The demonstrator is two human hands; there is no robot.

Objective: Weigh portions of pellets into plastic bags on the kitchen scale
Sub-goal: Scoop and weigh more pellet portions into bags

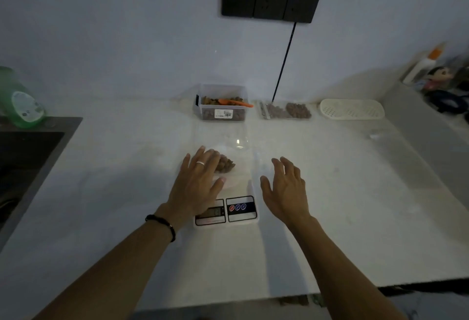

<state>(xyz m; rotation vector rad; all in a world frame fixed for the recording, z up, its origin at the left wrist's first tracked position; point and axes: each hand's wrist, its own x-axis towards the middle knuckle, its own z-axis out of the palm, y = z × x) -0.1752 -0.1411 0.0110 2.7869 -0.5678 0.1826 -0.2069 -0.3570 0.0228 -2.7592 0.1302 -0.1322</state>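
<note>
Two hands spread-fingered | left hand (200, 180) flat on pellets (225, 165) in bag (236, 142) atop scale (228, 209) | right hand (285, 187) just beside, holding nothing

Home kitchen: countertop (330, 193), sink (28, 157), dish soap (21, 99).

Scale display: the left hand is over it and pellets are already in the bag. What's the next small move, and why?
Probably lift the left hand off the bag of pellets and clear of the scale. Its palm rests there, likely skewing the weight, and its wrist covers part of the display. The right hand already hovers beside.
</note>
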